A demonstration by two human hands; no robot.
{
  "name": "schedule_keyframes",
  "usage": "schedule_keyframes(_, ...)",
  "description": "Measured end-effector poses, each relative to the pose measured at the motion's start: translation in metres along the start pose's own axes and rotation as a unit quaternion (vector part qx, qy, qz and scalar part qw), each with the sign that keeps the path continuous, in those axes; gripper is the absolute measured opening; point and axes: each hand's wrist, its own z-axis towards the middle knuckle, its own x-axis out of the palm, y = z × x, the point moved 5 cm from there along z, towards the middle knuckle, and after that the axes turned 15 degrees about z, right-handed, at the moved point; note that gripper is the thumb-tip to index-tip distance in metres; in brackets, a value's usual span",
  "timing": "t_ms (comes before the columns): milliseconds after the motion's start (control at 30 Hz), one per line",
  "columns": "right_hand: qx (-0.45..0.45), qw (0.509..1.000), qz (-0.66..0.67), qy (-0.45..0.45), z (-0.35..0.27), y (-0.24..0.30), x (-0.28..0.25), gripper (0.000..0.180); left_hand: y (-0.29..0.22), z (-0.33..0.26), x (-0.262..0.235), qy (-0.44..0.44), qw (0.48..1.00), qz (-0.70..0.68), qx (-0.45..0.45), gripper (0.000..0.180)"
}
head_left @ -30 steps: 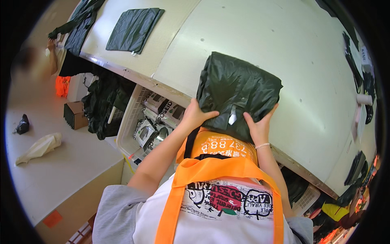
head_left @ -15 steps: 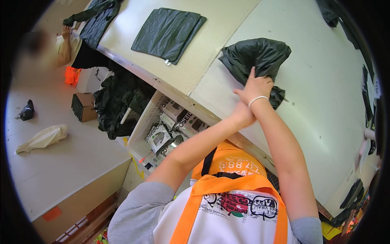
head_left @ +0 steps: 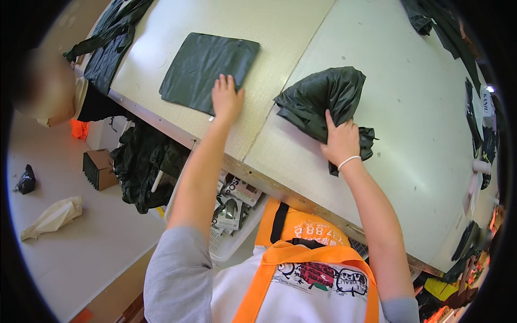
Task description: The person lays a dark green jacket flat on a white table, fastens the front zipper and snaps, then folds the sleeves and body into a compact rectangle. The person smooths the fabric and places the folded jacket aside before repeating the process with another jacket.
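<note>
A folded dark green sheet of thin, shiny fabric lies flat on the table, with a small white tag at its near edge. My left hand rests on its near right part, fingers stretched out and holding nothing. To the right, a gathered bundle of the same dark green fabric fans out on the table. Around its narrow neck my right hand is closed, the index finger lying along the folds. A loose end of the bundle sticks out beyond this hand.
The pale table has a seam across it. Below its edge are a white crate with packaged goods and a heap of dark fabric. Another person stands at far left beside more dark fabric. A cardboard box sits at left.
My left hand has left my right wrist and reached forward onto the folded fabric, which now looks flatter and squarer. My right hand keeps its hold on the bundle. The view has shifted.
</note>
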Motion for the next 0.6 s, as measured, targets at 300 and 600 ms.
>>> schedule_keyframes(300,0.214,0.776,0.564,-0.184,-0.125,-0.145,-0.059,0.043,-0.245,-0.204,-0.109,0.037,0.914,-0.331,0.233,0.049)
schedule_keyframes(600,0.252,0.754,0.568,-0.213,-0.316,-0.160,-0.058,0.043,-0.279,-0.214,-0.115,-0.043,0.900,-0.373,0.221,0.017)
